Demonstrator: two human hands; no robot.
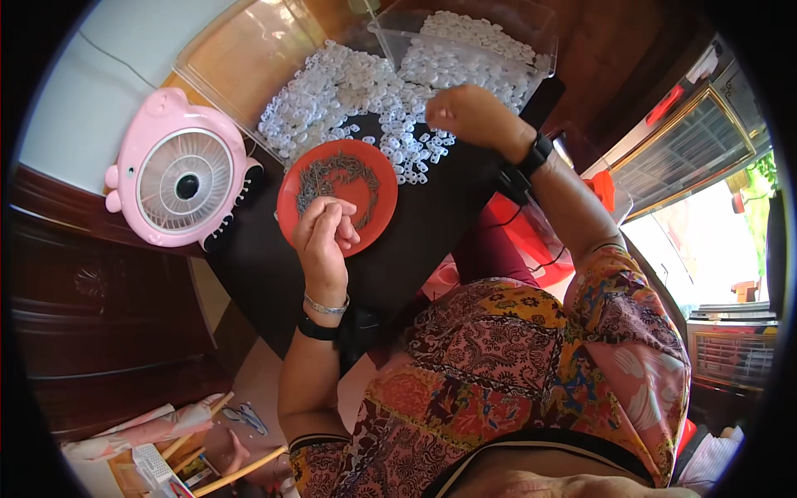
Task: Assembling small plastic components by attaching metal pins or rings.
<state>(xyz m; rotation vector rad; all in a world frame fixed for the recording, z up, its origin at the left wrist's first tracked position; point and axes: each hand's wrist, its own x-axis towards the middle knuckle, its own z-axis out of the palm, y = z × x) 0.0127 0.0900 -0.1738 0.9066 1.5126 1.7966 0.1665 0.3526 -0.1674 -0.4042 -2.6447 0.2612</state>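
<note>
My left hand is above the near edge of a round red plate, its fingers curled and thumb pressed in. Anything in that pinch is too small to make out. Thin grey metal pins or nails lie in the plate, mostly along its left and far side. Over to the right, my right hand is closed beside a heap of small white plastic pieces with holes. Its fingertips are turned away, so what they hold is hidden. Loose white pieces spread from the heap toward the plate.
All this lies on a dark table. A clear plastic bin at the far right holds more white pieces, and a clear panel stands far left. A pink animal-shaped fan is left of the plate. Red plastic shows beyond the table's right edge.
</note>
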